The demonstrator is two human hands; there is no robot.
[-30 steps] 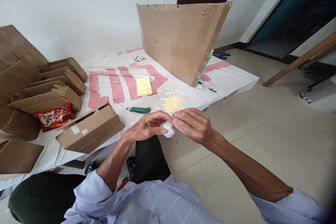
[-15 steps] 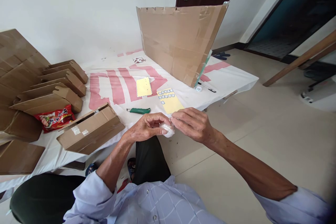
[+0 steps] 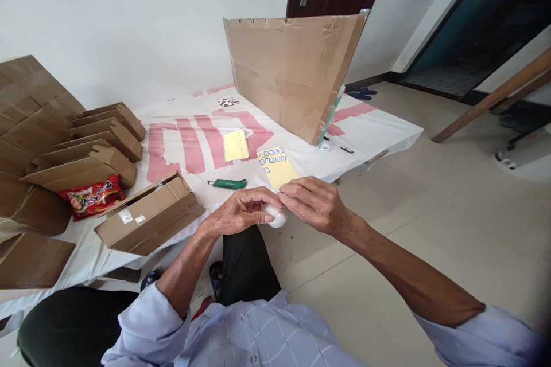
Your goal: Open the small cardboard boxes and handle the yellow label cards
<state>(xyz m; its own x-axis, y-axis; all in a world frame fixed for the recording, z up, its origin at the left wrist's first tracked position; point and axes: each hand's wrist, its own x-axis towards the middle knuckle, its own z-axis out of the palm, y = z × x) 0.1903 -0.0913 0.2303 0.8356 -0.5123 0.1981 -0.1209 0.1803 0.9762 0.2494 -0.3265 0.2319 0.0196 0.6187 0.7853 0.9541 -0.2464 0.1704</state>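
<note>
In my left hand (image 3: 241, 209), held between thumb and fingers, is a small whitish, see-through roll that looks like clear tape (image 3: 277, 217). My right hand (image 3: 316, 202) is closed in a pinch at the roll's upper right edge; the exact bit between its fingertips is too small to see clearly. Both hands are over the table's front edge. Just beyond them lies a yellow card with several small outlined stickers (image 3: 279, 172). A green utility knife (image 3: 228, 183) rests on the cloth left of that card, and a second yellow card (image 3: 236, 145) lies behind it.
A large cardboard panel (image 3: 293, 69) stands upright on the table (image 3: 387, 126). Near its foot are a white ring (image 3: 324, 148) and a pen (image 3: 342, 147). To the left are an open narrow box (image 3: 150, 215), a red food packet (image 3: 92, 198) and several cardboard compartments (image 3: 116, 143).
Both hands stay in nearly the same place, working at the roll. The view has tilted slightly, so the surroundings sit a little lower.
</note>
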